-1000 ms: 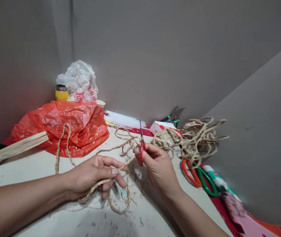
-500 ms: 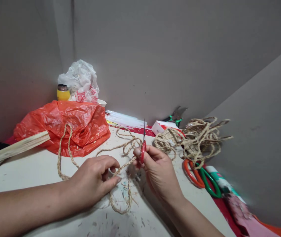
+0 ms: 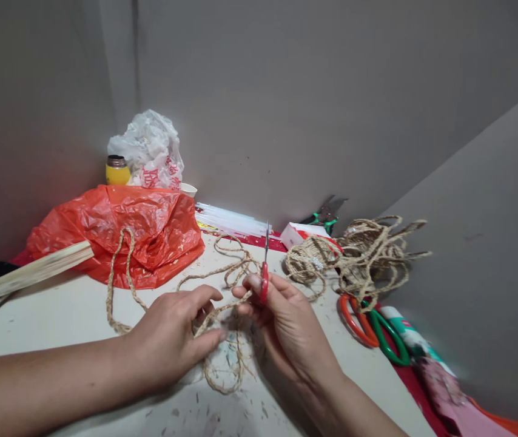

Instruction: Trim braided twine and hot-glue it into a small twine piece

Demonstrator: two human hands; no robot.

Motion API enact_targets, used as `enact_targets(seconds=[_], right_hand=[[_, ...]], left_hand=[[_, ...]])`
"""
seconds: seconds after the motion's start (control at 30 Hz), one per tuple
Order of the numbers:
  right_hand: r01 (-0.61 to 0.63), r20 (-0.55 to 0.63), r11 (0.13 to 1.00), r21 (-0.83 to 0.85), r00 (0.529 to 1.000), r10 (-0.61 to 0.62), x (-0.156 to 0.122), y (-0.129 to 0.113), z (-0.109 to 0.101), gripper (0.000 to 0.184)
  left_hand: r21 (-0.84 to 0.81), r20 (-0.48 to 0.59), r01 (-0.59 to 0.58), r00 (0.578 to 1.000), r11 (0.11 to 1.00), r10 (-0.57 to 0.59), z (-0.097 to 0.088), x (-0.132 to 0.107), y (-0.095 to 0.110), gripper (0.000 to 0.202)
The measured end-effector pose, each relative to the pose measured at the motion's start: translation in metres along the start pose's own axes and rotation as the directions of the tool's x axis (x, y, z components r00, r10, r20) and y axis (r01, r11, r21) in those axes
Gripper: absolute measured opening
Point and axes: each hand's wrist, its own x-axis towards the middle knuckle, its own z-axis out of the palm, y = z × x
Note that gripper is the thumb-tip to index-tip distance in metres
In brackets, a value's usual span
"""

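Note:
My right hand (image 3: 286,321) is closed around small red-handled scissors (image 3: 265,267), whose blades point straight up. Its fingertips also pinch the braided jute rope (image 3: 222,309). My left hand (image 3: 172,334) grips the same rope a little to the left, fingers curled over it. The rope loops on the white table (image 3: 59,315) below both hands and trails back left over an orange plastic bag (image 3: 122,230).
A tangle of jute rope (image 3: 359,255) lies at the right, above orange and green scissor handles (image 3: 368,328). Green pliers (image 3: 325,215), a white box (image 3: 302,233), clear sticks (image 3: 232,220), a white bag (image 3: 147,152), a yellow jar (image 3: 117,171) and wooden slats (image 3: 22,273) ring the table.
My left hand turned over from palm-up fingers stretched under the rope to fingers curled down on it. My right hand shifted slightly left, its fingers closing in on the rope.

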Motion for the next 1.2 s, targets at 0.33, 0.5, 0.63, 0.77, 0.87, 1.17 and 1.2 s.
enact_targets(seconds=[0.33, 0.5, 0.63, 0.77, 0.87, 1.17, 1.2], right_hand=[[-0.017, -0.060, 0.998, 0.059, 0.998, 0.021, -0.003, 0.002, 0.005, 0.031], [0.005, -0.087, 0.997, 0.080, 0.996, 0.002, -0.001, 0.003, 0.003, 0.030], [0.028, -0.064, 0.998, 0.062, 0.998, -0.024, 0.000, 0.004, 0.000, 0.028], [0.028, -0.050, 0.998, 0.059, 0.998, -0.025, 0.003, 0.004, -0.002, 0.029], [0.032, -0.046, 0.998, 0.058, 0.999, -0.029, 0.004, 0.003, -0.003, 0.030], [-0.009, -0.030, 0.996, 0.086, 0.999, 0.011, 0.003, -0.002, -0.001, 0.030], [-0.018, -0.023, 0.996, 0.090, 1.000, 0.020, 0.003, -0.003, -0.001, 0.030]], left_hand=[[0.327, -0.036, -0.190, 0.976, 0.926, 0.213, 0.004, -0.003, -0.011, 0.021], [0.129, 0.009, -0.068, 0.998, 0.989, 0.067, 0.002, 0.000, -0.007, 0.021], [-0.370, 0.144, 0.155, 0.984, 0.916, -0.108, 0.001, 0.003, -0.004, 0.017], [-0.599, 0.281, 0.289, 0.949, 0.747, -0.142, 0.001, 0.003, -0.001, 0.017], [-0.618, 0.243, 0.271, 0.959, 0.738, -0.148, -0.001, 0.001, 0.002, 0.020], [-0.718, 0.199, 0.194, 0.977, 0.668, -0.070, -0.003, 0.004, 0.003, 0.029], [-0.745, 0.226, 0.214, 0.972, 0.632, -0.064, -0.003, 0.004, 0.004, 0.030]])
